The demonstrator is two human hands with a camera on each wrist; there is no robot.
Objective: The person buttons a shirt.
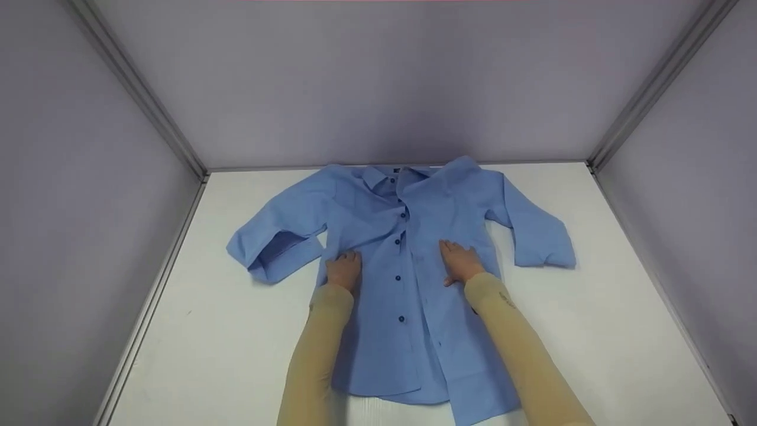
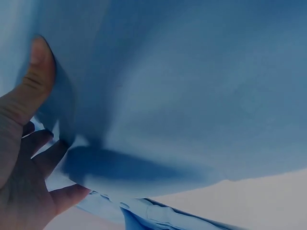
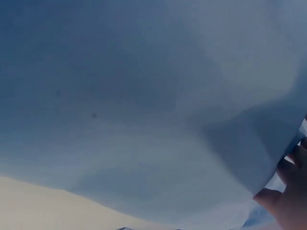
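Observation:
A light blue button-up shirt (image 1: 378,260) lies front side up on the white table, collar at the far edge and hem toward me. My left hand (image 1: 344,269) rests on the shirt's left side, below the armpit. In the left wrist view its thumb and spread fingers (image 2: 62,199) touch the blue cloth (image 2: 192,110). On the right front panel, my right hand (image 1: 460,261) lies with fingers extended and thumb out to the side. The right wrist view shows only some of its fingers (image 3: 268,197) at the cloth's edge.
The shirt's left sleeve (image 1: 284,266) is bent with its cuff gaping, and the right sleeve (image 1: 541,236) bends down toward me. Dark buttons (image 1: 398,278) run down the middle, where the placket parts lower down. Grey walls (image 1: 378,83) enclose the white table (image 1: 236,337) on three sides.

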